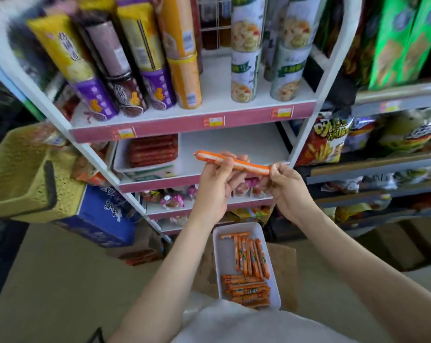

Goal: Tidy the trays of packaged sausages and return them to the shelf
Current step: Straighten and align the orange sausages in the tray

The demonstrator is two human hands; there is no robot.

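At six o'clock a white rectangular tray [217,253] is sitting on cardboard [283,258], holding slim glossy orange sausages [249,256] (two loose groups). Both forearms are reaching up, left hand [216,180] and right hand [286,185] gripping one long orange-and-white sausage [244,165]. Towards ten o'clock, blurred red packs [153,151] are lying in a shelf tray [120,160].

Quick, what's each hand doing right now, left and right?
Left hand: fingers curled round the middle of the orange sausage stick.
Right hand: pinches the same stick's near end.
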